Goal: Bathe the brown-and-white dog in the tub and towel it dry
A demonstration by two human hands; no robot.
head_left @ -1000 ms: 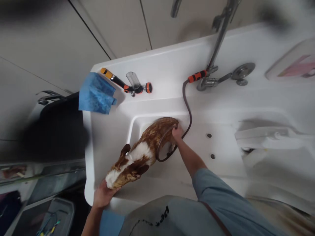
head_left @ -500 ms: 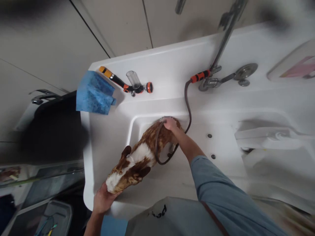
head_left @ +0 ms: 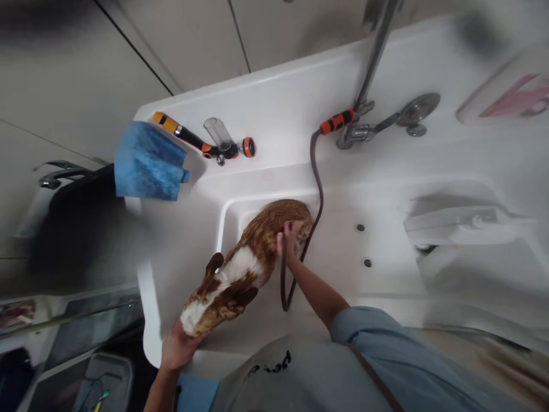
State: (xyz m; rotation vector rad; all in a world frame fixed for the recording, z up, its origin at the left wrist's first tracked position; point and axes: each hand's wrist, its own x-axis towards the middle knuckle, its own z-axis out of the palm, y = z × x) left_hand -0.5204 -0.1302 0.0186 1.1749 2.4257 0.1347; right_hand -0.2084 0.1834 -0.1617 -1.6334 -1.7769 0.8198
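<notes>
The only writing I can see is a short run of dark lettering [head_left: 271,363] on the grey apron [head_left: 309,383] over my front. It sits upside down to me and is smeared. It may read "pet", but I cannot be sure. Nothing else is legible.

Bright even light, blurred edges, strong wide-angle distortion, soft shadows.

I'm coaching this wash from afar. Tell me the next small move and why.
Probably slide the right hand with the hose along the dog toward its white shoulders. It sits at the rump, while the left hand cups the head at the edge of the tub.
</notes>
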